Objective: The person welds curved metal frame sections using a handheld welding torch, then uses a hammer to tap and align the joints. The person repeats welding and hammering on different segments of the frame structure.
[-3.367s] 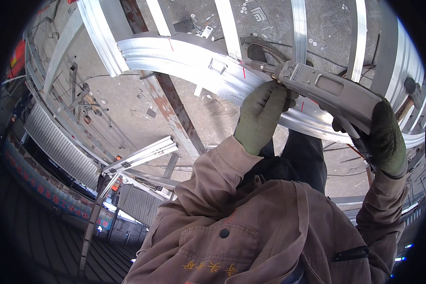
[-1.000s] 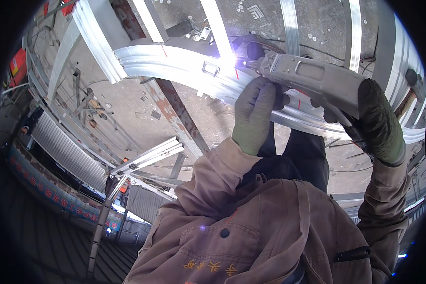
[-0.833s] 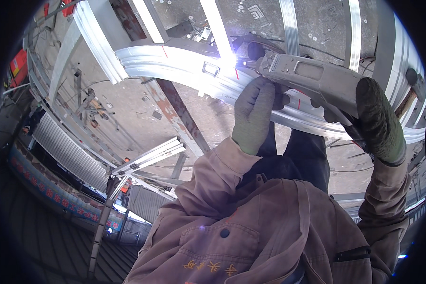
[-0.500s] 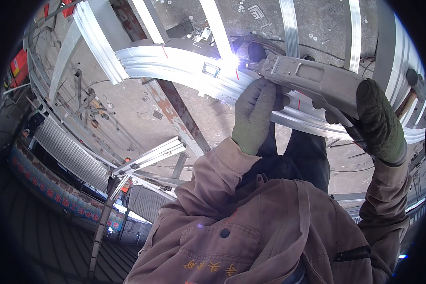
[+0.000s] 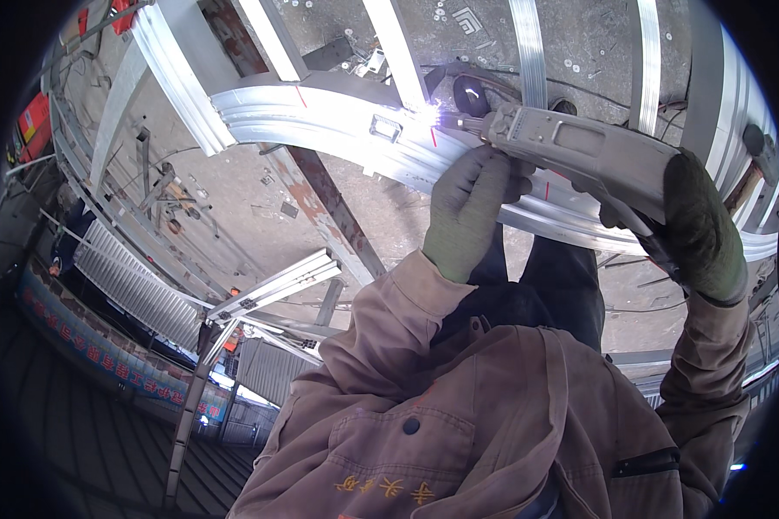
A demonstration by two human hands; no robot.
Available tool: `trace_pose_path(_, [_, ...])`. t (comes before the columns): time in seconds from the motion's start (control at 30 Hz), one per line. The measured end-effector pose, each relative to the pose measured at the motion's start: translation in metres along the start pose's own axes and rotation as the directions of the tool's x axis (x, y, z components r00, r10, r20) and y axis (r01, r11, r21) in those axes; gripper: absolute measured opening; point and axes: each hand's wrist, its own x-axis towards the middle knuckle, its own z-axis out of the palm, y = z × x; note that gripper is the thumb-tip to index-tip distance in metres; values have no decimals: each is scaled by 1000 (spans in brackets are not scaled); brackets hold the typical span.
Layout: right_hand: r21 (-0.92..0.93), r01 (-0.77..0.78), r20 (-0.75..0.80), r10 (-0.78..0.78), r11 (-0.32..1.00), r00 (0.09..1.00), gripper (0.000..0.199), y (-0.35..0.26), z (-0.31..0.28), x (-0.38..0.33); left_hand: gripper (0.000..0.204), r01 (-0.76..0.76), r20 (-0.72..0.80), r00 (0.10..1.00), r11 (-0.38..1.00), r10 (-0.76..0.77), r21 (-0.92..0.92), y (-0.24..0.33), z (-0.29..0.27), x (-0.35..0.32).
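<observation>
Right hand (image 5: pixel 708 227), in a green, dark-palmed glove: wrapped around the rear end of a bulky grey handheld tool (image 5: pixel 593 143), closed firmly on it. The tool lies aslant above a curved silvery rail (image 5: pixel 303 112), its narrow nozzle (image 5: pixel 463 123) directed to the left.

Left hand (image 5: pixel 466 208), in a green glove: fingers curled in at the tool's front end, just below and behind the nozzle. Whether they pinch the tool or merely prop it I cannot tell.

Just off the nozzle tip, a white-violet glare (image 5: pixel 428 113) sits where a straight metal strip (image 5: pixel 395 48) meets the rail's upper edge — contact at that point is obscured by the brightness.

The rail carries a rectangular opening (image 5: pixel 385 128) left of the glare, and red marks (image 5: pixel 302 96) cross it at several places. Further strips stand beyond it, roughly side by side. A hammer (image 5: pixel 756 141) is noted at far right. A rust-patched beam (image 5: pixel 325 195) runs beneath the rail, over a littered grey floor (image 5: pixel 234 199).
</observation>
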Motion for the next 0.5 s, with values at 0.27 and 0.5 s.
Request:
trace_pose_path(0.27, [222, -103, -156, 139, 970, 978, 116, 26, 3, -8, 36, -15, 63, 998, 1000, 14, 16, 4, -2, 4])
trace_pose_path(0.5, [264, -75, -96, 103, 962, 990, 124, 12, 4, -10, 32, -40, 4, 999, 999, 40, 25, 4, 3, 0])
